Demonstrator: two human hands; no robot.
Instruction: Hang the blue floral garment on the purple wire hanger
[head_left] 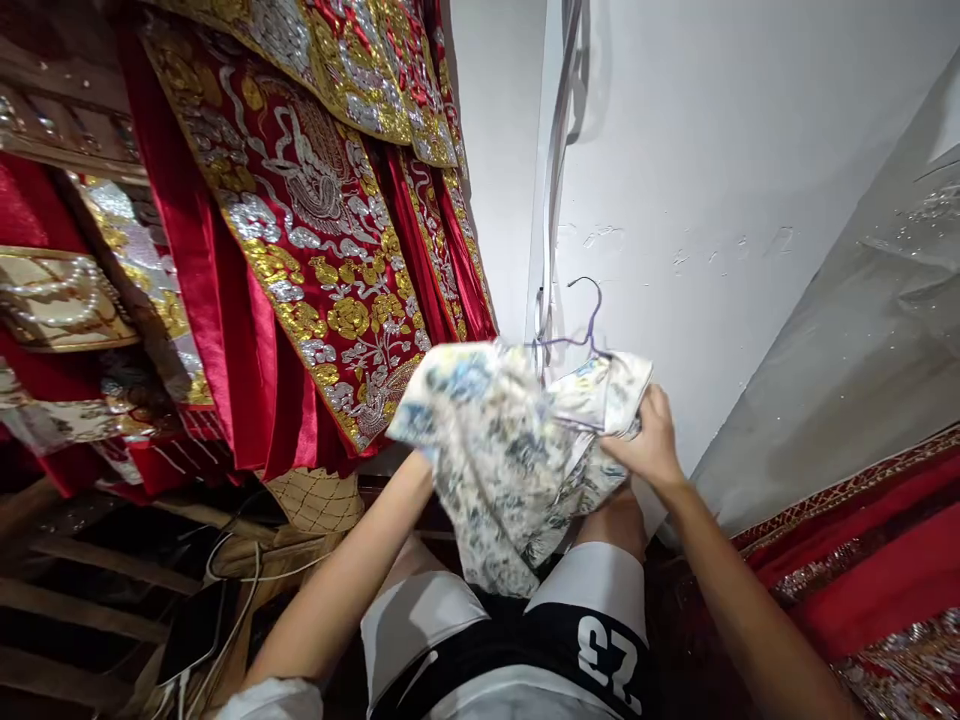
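A light floral shirt (495, 450), printed in blue, grey and yellow, hangs in front of me above my lap. A thin purple wire hanger (591, 335) sticks out at its neck, with the hook pointing up. My right hand (649, 440) is closed on the shirt's right shoulder, the thumb in front. My left forearm (390, 515) runs up to the shirt's left sleeve and goes behind or inside the cloth. The fingers of my left hand are hidden there. Parts of the shirt are blurred.
Red costumes with gold and silver embroidery (322, 220) hang at the left. A white wall (675, 180) with a vertical strap (555, 150) stands ahead. Clear plastic covering (847, 310) is at the right. A phone (193, 625) with cables lies on wooden slats (97, 610).
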